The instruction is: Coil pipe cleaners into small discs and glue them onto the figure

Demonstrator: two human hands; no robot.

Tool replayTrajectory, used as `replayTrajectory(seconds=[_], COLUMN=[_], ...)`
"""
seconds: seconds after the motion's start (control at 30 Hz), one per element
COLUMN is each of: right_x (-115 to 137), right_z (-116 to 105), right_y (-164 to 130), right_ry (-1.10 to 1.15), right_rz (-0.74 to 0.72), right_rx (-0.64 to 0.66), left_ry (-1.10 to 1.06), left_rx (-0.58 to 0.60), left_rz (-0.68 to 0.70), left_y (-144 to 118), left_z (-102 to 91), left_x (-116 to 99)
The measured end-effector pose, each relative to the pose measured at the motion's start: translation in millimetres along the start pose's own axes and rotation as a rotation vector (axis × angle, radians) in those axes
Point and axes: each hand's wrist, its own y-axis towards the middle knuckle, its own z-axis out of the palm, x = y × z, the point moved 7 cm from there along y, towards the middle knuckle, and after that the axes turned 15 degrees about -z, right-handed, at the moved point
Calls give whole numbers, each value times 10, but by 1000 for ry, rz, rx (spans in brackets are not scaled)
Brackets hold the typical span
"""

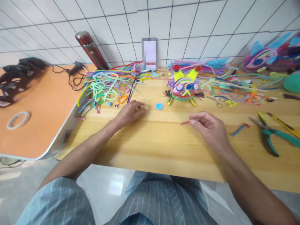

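Note:
My right hand (pixel 207 126) pinches a short red piece of pipe cleaner (pixel 184 123) between thumb and fingers, just above the wooden table (pixel 150 143). My left hand (pixel 131 111) is open, fingers apart, its tips beside a small beige disc (pixel 146 108). Whether they touch the disc I cannot tell. To the right of that disc lies a round blue coil (pixel 159 106). Behind and between my hands stands a colourful pipe-cleaner figure (pixel 184 87) with yellow horns, red tips and blue-and-white round eyes.
Loose pipe cleaners (pixel 104 86) pile up at the back left, more at the back right. Pliers (pixel 269 134), a yellow cutter (pixel 283 125) and scissors (pixel 217 101) lie right. A phone (pixel 150 54) and red flask (pixel 91 50) lean on the wall. White tape (pixel 18 120) lies left.

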Motion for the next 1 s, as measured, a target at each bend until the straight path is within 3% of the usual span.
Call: replayTrajectory(seconds=[0.17, 0.37, 0.63, 0.8, 1.0], right_x=[4, 25, 12, 1, 1], right_z=[19, 24, 103, 116, 130], right_y=[-26, -36, -28, -31, -35], right_ry=[-61, -101, -163, -197, -205], right_rz=[-28, -71, -83, -88, -87], right_rx=[36, 40, 104, 116, 125], left_ry=[-9, -107, -35, -164, -104], left_rx=[0, -6, -81, -35, -76], left_rz=[68, 121, 176, 43, -78], left_y=[18, 70, -10, 79, 149], left_z=[128, 140, 161, 99, 80], left_x=[-105, -71, -139, -103, -7])
